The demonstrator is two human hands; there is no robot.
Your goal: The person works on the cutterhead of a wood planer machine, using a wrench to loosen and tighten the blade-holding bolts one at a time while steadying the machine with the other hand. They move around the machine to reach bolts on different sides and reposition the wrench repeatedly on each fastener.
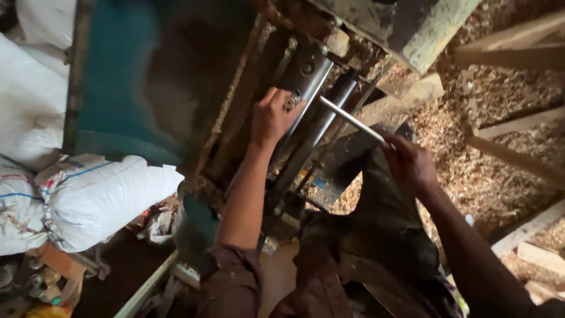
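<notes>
Dark brown sleeves fill the near edge. Further in, the left hand (272, 116) is closed around the socket head (291, 100) of a wrench, pressed against a steel roller (306, 73) on a grimy machine. The wrench's bright metal handle (352, 119) is gripped at its right end by the closed right hand (410, 163). Wood shavings (471, 171) are spread at right; white sacks (100, 197) are piled at left.

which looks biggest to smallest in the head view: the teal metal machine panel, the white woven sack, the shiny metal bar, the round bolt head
1. Teal metal machine panel, largest.
2. White woven sack; it lies nearer the camera, so the gap is unsure.
3. Shiny metal bar, held by the right hand.
4. Round bolt head, under the left hand fingers, smallest.
</notes>
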